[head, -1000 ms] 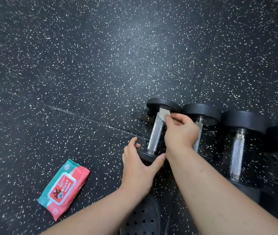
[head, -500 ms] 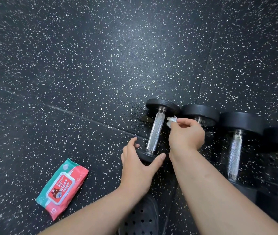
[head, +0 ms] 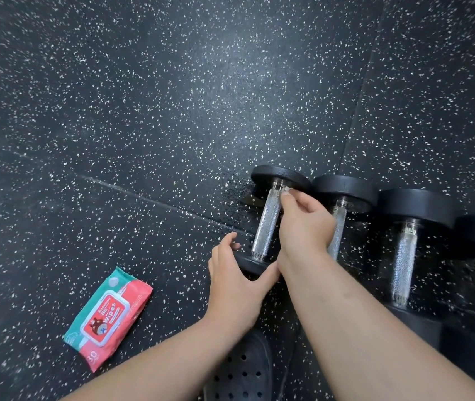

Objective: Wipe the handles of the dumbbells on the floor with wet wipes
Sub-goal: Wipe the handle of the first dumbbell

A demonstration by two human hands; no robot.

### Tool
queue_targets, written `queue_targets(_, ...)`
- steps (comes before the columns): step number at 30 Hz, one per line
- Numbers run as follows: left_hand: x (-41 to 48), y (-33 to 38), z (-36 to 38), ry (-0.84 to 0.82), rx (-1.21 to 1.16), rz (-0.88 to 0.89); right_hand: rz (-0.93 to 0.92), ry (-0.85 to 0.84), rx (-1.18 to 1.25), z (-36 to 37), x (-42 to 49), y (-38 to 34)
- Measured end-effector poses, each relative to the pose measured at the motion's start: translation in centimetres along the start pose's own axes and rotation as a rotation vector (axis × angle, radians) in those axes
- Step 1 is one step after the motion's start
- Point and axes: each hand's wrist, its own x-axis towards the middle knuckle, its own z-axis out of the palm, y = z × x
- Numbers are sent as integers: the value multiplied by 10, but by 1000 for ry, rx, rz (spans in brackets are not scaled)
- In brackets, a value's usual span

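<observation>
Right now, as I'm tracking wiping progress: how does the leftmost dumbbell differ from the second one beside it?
The left hand grips the leftmost dumbbell by its near head; no hand grips the second dumbbell. The right hand holds a wet wipe at the leftmost's handle top; the second's handle is bare. Both have black heads, knurled silver handles.

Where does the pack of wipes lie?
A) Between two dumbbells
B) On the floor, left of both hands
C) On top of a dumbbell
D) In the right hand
B: the pack lies flat on the floor, to the left of the left hand, and neither hand touches it.
</observation>
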Motion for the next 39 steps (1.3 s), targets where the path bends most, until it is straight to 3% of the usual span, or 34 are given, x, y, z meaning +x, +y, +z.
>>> queue_targets(4,0,1,0,-4,-10,-11,-134,-2,-159,-4,-10,0)
queue_targets(10,1,1,-1,-17,23,-14,-597,-153,-629,-8,-21,8)
queue_targets(13,2,-3,1,-14,34,-13,-736,-231,-887,-13,-33,17)
queue_targets(18,4,-5,2,6,57,6,-762,-384,-1012,-21,-39,23)
queue_targets(21,4,-6,2,13,55,7,-745,-385,-933,-19,-39,24)
queue_targets(26,4,-7,2,-1,71,5,-561,-349,-796,-15,-40,21)
queue_targets(33,7,-7,2,-3,98,23,-792,-351,-1087,-17,-47,24)
queue_targets(39,5,-7,1,-1,54,5,-656,-368,-846,-16,-41,22)
